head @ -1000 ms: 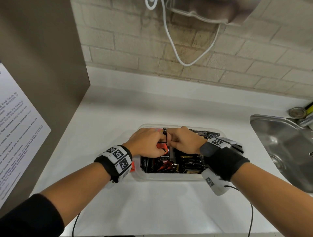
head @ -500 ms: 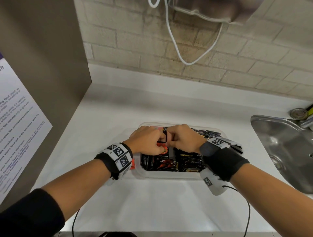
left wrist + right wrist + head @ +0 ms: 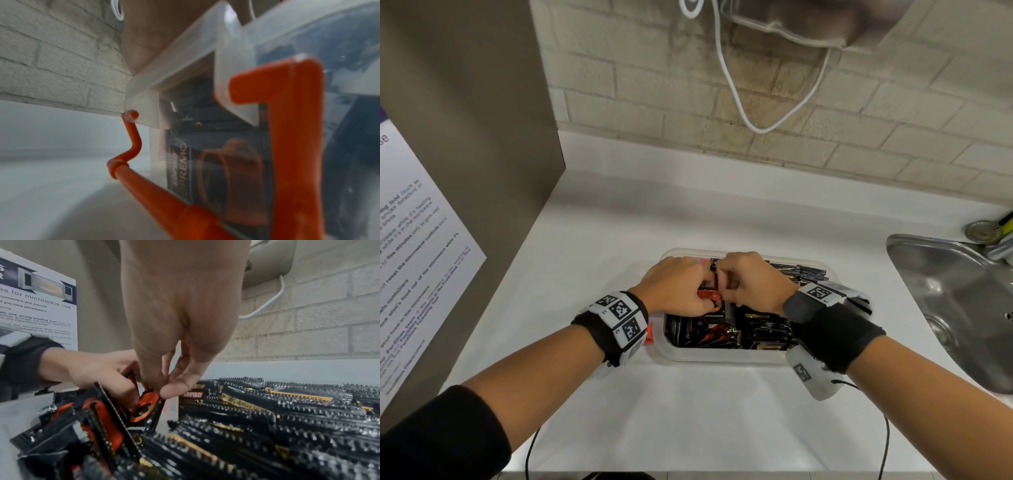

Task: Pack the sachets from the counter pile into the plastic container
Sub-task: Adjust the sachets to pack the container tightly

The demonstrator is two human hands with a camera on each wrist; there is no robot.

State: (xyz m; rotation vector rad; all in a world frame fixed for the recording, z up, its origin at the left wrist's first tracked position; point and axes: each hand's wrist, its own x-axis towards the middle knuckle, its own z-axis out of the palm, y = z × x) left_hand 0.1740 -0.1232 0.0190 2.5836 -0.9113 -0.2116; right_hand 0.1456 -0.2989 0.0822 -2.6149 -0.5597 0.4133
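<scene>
I am pinching one red-and-black Kopiko sachet (image 3: 144, 408) with both hands (image 3: 717, 289), wedging it upright into the crammed plastic container (image 3: 722, 358), risking neighbours buckling or popping out.

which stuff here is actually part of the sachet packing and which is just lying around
In the job:
plastic container
black-and-orange sachet, pinched by left hand and right hand
packed sachets

Just around:
sink
microwave notice
white cable
</scene>
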